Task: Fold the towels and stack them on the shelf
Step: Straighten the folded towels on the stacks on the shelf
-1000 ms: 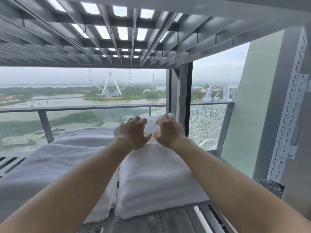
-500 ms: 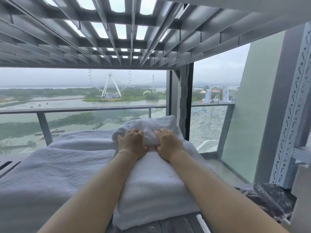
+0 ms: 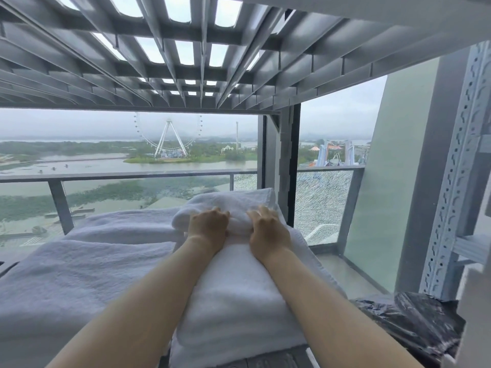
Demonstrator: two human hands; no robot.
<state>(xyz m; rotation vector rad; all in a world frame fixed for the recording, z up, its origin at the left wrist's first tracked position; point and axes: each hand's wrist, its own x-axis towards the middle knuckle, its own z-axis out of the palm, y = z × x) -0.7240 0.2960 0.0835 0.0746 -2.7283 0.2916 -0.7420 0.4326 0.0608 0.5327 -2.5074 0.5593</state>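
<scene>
A folded white towel (image 3: pixel 239 309) lies on the grey metal shelf (image 3: pixel 281 359), lengthwise away from me. Its far end (image 3: pixel 233 200) is bunched up into a raised roll. My left hand (image 3: pixel 208 228) and my right hand (image 3: pixel 268 229) rest side by side on that far end, palms down, fingers curled into the cloth and pressing it. To the left lie two more folded white towels, a near towel (image 3: pixel 77 285) and a far towel (image 3: pixel 125 225).
The shelf above (image 3: pixel 186 62) hangs low over the towels. A perforated metal upright (image 3: pixel 457 166) stands at right, with black plastic wrap (image 3: pixel 414 325) at its foot. A second post (image 3: pixel 285 166) rises right behind the towel. Beyond is a window with a railing.
Both hands came down from above the towel onto its far end and pushed it back, bunching the cloth into a raised roll. My view shifted slightly closer.
</scene>
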